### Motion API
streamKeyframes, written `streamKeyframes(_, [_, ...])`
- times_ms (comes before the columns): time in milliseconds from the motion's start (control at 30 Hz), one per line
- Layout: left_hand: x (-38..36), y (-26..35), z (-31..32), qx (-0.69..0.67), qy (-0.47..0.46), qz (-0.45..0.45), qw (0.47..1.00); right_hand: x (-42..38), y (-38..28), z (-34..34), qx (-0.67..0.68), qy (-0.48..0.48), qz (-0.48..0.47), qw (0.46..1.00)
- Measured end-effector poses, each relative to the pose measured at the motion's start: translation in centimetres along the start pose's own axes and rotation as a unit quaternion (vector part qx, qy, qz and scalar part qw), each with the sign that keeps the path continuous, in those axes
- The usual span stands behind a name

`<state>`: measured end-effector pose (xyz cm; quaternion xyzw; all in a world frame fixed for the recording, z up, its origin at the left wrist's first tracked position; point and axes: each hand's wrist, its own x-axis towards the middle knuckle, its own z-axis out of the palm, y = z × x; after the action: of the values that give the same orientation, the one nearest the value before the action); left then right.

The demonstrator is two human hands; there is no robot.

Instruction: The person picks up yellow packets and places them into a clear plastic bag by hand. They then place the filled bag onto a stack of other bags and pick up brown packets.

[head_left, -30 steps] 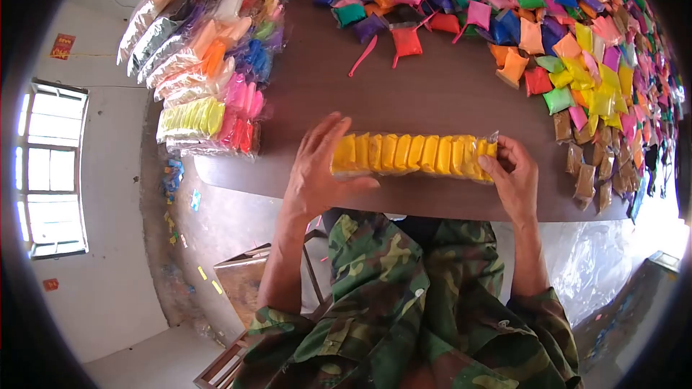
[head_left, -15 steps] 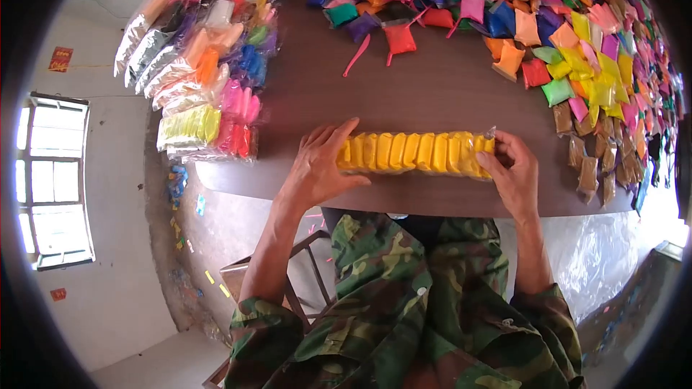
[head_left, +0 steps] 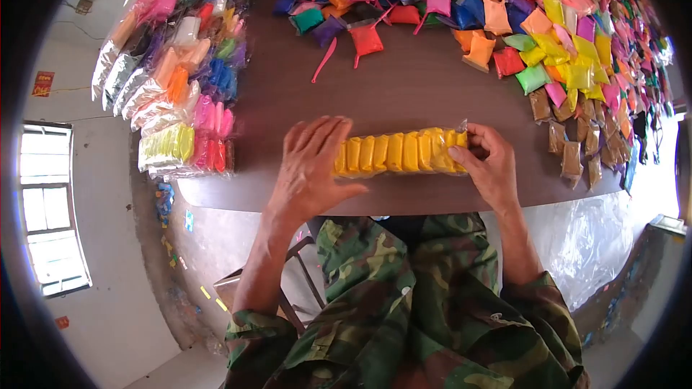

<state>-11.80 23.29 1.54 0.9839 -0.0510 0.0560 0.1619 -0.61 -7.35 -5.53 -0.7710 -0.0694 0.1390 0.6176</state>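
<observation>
A long clear bag holding a row of yellow packets (head_left: 396, 153) lies crosswise on the brown table (head_left: 288, 94), close to its front edge. At the bag's left end is my left hand (head_left: 308, 166), its fingers raised and its thumb apart from them, the palm beside the packets. My right hand (head_left: 490, 162) pinches the gathered plastic at the right end between thumb and fingers.
Filled bags of coloured packets (head_left: 180, 79) are stacked along the left side. Loose coloured packets (head_left: 497, 18) spread across the back and right, with brown ones (head_left: 571, 158) at the right edge. A pink strip (head_left: 324, 60) lies behind the yellow bag.
The view has shifted, so the table's contents appear further left. My left hand has turned more over the bag's left end, its fingers more upright. My right hand keeps its pinch.
</observation>
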Motion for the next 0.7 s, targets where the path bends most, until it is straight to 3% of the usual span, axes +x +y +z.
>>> streamKeyframes(267, [2.0,0.4,3.5,-0.087,-0.049,0.028,0.995,-0.1,-0.1,-0.1,-0.011,0.001,0.002,1.000])
streamKeyframes(367, [2.2,1.6,2.4,-0.039,-0.050,0.027,0.998,0.0,0.0,0.0,-0.001,-0.002,0.008,1.000])
streamKeyframes(467, [3.3,3.5,3.0,-0.051,0.012,0.052,0.997,-0.2,0.2,0.2,0.009,0.000,0.002,1.000])
streamKeyframes(700, [4.7,4.4,5.8,-0.080,-0.061,0.062,0.993,-0.1,0.0,0.1,-0.014,0.002,-0.001,1.000])
